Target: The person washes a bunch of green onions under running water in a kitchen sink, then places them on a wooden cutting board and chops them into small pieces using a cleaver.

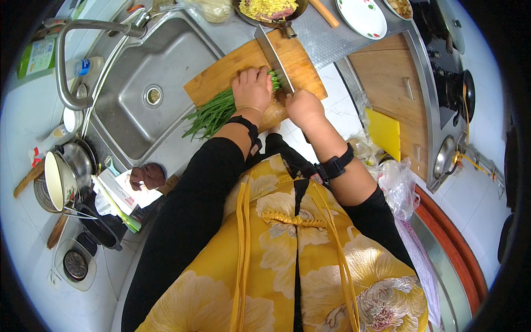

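A bunch of long green chives or similar leafy stalks (220, 108) lies across a wooden cutting board (215, 79), its loose tips hanging past the board's left edge. My left hand (253, 89) presses the bunch down with its fingers curled over it. In my right hand (305, 108) is the handle of a cleaver (274, 58). Its broad blade stands on edge beside the cut ends of the greens, just right of my left fingers. Most of the handle is hidden in my fist.
A steel sink (132, 95) with a curved faucet (62, 62) is on the left. Behind the board stand a pan (305, 5) of meat with yellow bits and a white plate (365, 18). A wooden rod-like handle (324, 12) lies between them. A gas stove (446, 95) is at right.
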### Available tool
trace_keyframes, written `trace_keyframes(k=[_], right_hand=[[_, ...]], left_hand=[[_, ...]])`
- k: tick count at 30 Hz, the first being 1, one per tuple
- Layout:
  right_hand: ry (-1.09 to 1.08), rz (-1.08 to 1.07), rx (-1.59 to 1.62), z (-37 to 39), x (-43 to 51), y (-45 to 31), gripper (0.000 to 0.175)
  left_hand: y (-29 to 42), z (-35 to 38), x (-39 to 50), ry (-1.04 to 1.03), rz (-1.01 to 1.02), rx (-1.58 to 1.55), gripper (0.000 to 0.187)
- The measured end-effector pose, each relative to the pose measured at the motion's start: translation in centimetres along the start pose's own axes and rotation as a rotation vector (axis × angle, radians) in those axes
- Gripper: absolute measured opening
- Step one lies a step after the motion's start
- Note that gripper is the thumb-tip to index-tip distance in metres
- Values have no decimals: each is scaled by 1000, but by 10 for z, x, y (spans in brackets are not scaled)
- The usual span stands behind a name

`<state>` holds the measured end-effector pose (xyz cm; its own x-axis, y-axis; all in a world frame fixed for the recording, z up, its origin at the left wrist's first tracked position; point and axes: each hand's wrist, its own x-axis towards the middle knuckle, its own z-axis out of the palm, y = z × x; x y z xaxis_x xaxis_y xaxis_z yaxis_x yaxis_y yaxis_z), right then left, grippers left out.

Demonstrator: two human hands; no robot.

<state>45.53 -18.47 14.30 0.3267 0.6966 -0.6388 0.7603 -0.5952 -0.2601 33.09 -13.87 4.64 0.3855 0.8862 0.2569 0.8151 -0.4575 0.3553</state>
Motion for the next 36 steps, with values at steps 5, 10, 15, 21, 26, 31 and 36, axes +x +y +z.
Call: trace_keyframes(k=[5,10,15,21,26,31,36], right_hand=[[79,-44,44,-3,2,-2,32],[174,-85,77,-13,-12,0,33],[168,-110,51,-11,-20,-2,32],[157,-114,24,-8,-20,-2,32],[128,-99,14,-8,-17,-1,32],[86,-65,5,-6,-15,-4,33],[50,-44,0,-6,-15,-9,33]], left_hand=[[0,0,1,-23,-2,38,28],[0,0,-1,-25,-8,29,29],[0,0,-2,-32,-19,14,30],[0,1,-1,1,-1,16,29],[0,2,-2,-10,-17,7,30],[0,1,-2,-14,-7,8,30],[0,1,-1,-4,-18,-8,29]])
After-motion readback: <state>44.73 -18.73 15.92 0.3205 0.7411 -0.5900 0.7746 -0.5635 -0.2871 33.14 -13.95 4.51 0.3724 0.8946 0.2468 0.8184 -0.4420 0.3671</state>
